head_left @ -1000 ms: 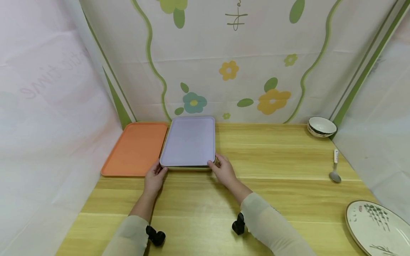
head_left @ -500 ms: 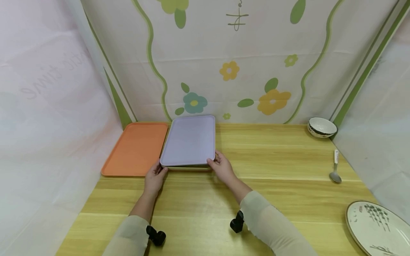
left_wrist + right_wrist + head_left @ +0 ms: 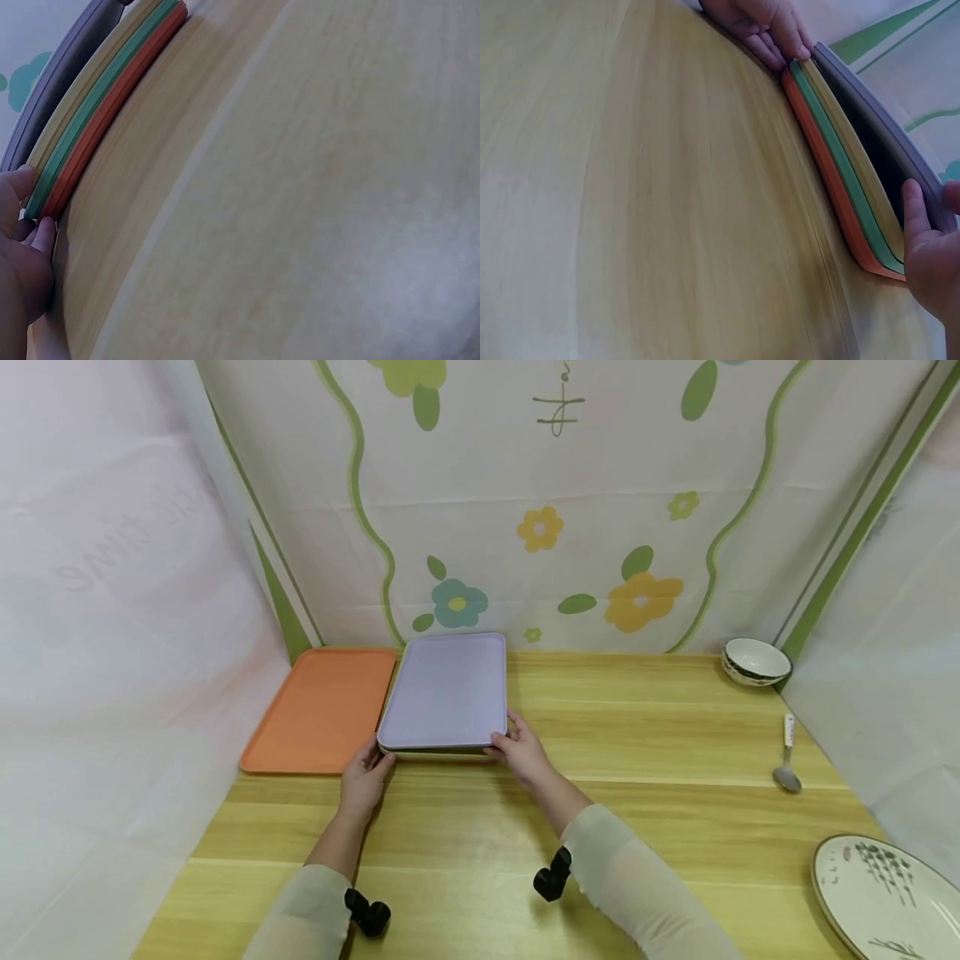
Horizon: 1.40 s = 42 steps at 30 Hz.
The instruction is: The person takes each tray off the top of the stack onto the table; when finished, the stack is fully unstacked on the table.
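Head view: one lavender tray, rectangular, left of centre in the frame, topmost of a stack on the wood-grain tabletop. Left-wrist view, beneath it in order: yellow tray, green tray, orange-red tray.

Left hand: gripped the stack's near left corner, thumb on the yellow rim, fingers low by the orange-red one; presumably to steady the lower trays. Right hand: pinched the lavender tray's near right corner, one digit at the dark gap beneath; that corner, with its free rim, likely offered the easiest hold. The lavender tray sat tilted, its gap wider toward the right.

Also listed: flat orange tray, just left of the stack, perhaps set there to lie separate; patterned bowl, right, by the backdrop, possibly two nested; spoon, below the bowl, handle upward in the frame; oval plate, lower right, cut by the frame edge.

Differences from one second earlier: lavender near right corner slightly higher, gap wider; right hand raised with it. Left hand and remaining items held their places, apart from a slight camera shift.
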Motion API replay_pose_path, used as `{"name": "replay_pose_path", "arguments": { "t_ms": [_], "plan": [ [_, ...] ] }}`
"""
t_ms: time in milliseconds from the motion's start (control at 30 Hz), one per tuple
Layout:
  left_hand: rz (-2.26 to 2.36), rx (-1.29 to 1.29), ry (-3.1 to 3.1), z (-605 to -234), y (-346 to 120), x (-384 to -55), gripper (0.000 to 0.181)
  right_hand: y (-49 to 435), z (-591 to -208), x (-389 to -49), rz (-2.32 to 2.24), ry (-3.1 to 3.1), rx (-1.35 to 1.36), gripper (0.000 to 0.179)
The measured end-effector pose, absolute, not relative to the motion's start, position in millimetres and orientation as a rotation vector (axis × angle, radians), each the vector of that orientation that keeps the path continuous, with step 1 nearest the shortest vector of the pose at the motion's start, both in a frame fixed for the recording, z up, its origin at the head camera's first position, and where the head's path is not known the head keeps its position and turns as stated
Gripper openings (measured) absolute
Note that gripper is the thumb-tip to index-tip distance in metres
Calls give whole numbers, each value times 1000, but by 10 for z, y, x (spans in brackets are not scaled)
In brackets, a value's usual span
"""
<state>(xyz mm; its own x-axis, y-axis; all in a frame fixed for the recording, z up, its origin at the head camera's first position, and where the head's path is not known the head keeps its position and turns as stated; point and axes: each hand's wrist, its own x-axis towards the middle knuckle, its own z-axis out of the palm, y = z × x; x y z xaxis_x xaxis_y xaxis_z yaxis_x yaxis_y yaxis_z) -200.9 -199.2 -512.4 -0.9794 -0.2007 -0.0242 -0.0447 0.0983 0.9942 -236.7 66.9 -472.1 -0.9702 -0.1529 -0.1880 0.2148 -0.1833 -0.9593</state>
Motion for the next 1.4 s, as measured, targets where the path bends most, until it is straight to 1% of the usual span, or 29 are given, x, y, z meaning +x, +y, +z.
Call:
{"name": "replay_pose_path", "arguments": {
  "t_ms": [133, 433, 833, 1033, 1400],
  "plan": [
    [-2018, 250, -2241, -5133, -1994, -2013, 60, 714, -4703, -2362, -2286, 1798, 107, 67],
    [-2033, 253, -2216, -5153, -2013, -2032, 61, 981, -4573, -2302, -2316, 1775, 48, 65],
    [-2046, 270, -2237, -5140, -2005, -2016, 61, 1575, -4487, -2143, -2294, 1808, -29, 67],
    [-2059, 280, -2237, -5132, -2003, -2009, 62, 1892, -4530, -2050, -2271, 1832, -82, 69],
    [-2058, 282, -2237, -5142, -1997, -2024, 62, 2392, -4616, -1931, -2331, 1818, -71, 71]
  ]
}}
